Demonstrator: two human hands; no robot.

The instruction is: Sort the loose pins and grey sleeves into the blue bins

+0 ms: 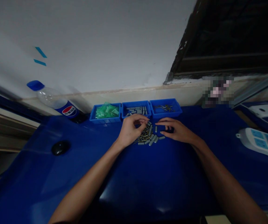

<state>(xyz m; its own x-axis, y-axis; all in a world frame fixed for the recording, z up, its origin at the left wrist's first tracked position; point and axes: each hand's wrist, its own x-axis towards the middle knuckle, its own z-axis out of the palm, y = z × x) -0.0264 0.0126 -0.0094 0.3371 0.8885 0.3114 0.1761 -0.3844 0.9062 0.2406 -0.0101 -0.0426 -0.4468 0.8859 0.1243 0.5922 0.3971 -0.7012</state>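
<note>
Grey cylinders [151, 142] edge slender metallic fasteners [145, 134], grip unclear in left hand [129, 130], wide in right hand [179, 130].

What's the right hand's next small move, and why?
Probably close the right hand on the grey piece beside it: the hand is open, that piece lies slightly apart from the mixed pile, and the middle blue tray holds similar ones.

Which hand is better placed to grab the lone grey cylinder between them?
Right hand: its spread fingertips sit closest to the grey cylinder. The left hand is at the pile, farther away.
</note>
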